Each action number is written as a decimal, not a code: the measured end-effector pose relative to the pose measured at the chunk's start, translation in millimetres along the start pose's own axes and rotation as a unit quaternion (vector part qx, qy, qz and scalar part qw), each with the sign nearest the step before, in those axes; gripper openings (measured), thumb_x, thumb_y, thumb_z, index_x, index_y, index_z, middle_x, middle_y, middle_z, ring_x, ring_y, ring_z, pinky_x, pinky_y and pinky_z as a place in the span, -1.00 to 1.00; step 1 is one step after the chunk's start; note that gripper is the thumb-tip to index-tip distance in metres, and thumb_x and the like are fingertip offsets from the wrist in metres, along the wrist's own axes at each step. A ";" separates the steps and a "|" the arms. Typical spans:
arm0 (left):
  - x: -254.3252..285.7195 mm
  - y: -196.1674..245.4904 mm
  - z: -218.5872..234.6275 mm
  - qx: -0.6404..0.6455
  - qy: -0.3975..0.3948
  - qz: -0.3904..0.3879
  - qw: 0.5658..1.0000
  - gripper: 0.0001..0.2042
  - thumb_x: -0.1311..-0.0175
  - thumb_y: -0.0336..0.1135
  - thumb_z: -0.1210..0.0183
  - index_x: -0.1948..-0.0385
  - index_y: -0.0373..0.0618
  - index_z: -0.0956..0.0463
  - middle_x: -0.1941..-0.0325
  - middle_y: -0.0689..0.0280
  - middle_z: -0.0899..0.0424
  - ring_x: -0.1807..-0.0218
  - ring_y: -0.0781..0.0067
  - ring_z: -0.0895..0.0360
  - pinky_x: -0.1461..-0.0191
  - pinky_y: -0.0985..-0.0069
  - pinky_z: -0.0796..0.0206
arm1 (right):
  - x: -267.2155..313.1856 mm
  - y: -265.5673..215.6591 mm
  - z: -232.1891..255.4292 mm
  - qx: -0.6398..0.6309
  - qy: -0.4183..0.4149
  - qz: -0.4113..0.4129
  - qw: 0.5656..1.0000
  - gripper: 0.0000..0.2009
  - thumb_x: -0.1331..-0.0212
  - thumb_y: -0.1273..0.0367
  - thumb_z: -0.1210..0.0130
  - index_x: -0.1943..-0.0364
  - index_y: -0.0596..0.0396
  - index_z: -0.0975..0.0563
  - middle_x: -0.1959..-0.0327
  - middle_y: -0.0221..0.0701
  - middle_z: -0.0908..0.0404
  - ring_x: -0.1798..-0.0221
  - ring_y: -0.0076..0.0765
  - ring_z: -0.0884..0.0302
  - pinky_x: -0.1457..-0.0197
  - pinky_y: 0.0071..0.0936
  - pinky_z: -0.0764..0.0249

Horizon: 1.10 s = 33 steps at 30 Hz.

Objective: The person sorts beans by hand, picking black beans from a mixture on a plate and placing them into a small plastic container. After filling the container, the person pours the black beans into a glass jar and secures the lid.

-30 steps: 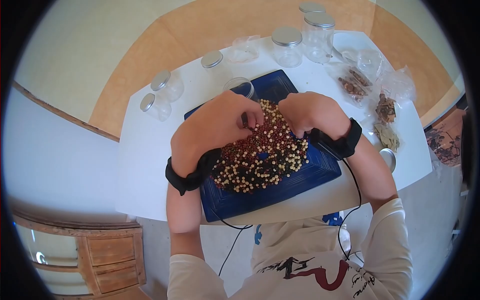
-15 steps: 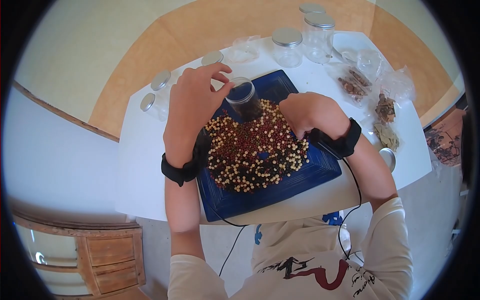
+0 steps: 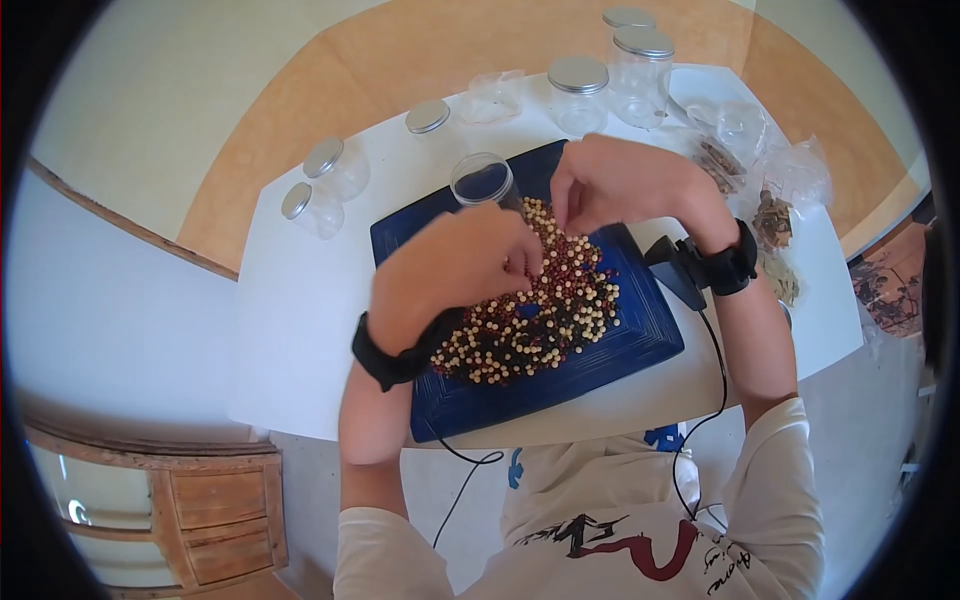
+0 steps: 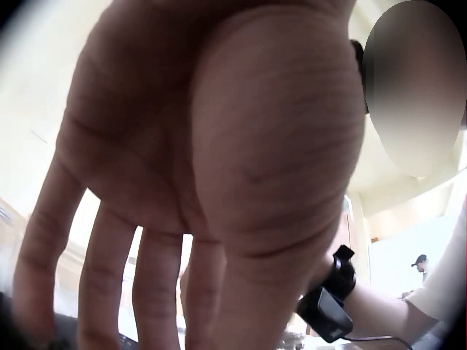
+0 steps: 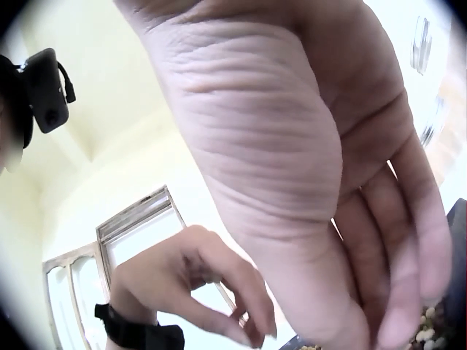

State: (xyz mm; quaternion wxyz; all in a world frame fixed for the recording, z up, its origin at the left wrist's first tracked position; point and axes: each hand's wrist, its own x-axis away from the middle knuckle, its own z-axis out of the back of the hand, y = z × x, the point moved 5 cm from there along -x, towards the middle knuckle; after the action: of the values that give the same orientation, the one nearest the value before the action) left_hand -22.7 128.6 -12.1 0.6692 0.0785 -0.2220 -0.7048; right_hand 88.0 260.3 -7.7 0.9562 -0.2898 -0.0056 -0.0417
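Note:
Many mixed beans, cream, dark red and black, lie spread on a square blue tray. My left hand hovers low over the pile, fingers pointing down, thumb and fingertips slightly apart in the right wrist view. To its right, my right hand hangs over the pile's far edge, thumb close to the fingertips; I cannot tell whether it holds a bean. An open clear jar stands on the tray's far part, its lower side partly hidden by my left hand.
Lidded clear jars stand along the table's left and far edges, including a large jar. Clear bags with dried goods lie at the right. Black cables run from both wrist cameras.
My left hand first moved from the beans up beside the open jar, then came back down over the pile. My right hand rose from the pile's right side, shifting farther away and slightly left.

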 end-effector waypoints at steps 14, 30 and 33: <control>-26.3 -2.8 -54.3 0.001 -0.066 -0.059 0.996 -0.93 -0.11 -0.42 -0.37 0.38 -0.07 -0.72 0.34 0.22 -0.76 0.23 0.10 -0.75 0.17 0.25 -0.57 | -24.4 -12.4 -5.0 0.003 0.345 0.047 0.937 -0.89 -0.26 0.38 -0.32 0.24 0.11 -0.76 0.27 -0.20 -0.83 0.17 0.03 -0.78 0.06 -0.14 -0.68; -26.0 5.6 -48.3 0.007 -0.053 -0.061 0.997 -0.91 -0.13 -0.42 -0.45 0.37 -0.17 -0.76 0.41 0.23 -0.81 0.30 0.18 -0.77 0.19 0.30 -0.53 | -25.6 -10.1 -11.5 0.064 0.365 0.039 0.928 -0.88 -0.32 0.34 -0.28 0.29 0.08 -0.73 0.34 -0.21 -0.78 0.24 0.10 -0.74 0.18 -0.06 -0.62; -20.2 10.0 -41.2 -0.015 -0.029 -0.071 0.997 -0.90 -0.15 -0.40 -0.45 0.36 -0.18 -0.76 0.38 0.21 -0.82 0.29 0.17 -0.77 0.18 0.30 -0.54 | -23.7 -8.7 -4.0 0.030 0.376 0.040 0.925 -0.87 -0.30 0.34 -0.29 0.29 0.09 -0.72 0.32 -0.22 -0.79 0.22 0.08 -0.75 0.15 -0.08 -0.64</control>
State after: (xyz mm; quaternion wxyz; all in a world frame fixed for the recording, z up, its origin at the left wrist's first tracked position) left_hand 5.1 139.7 -48.3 0.6116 0.0634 -0.2243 -0.7560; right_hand 63.7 252.7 -7.1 0.8972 -0.2238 0.3646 -0.1094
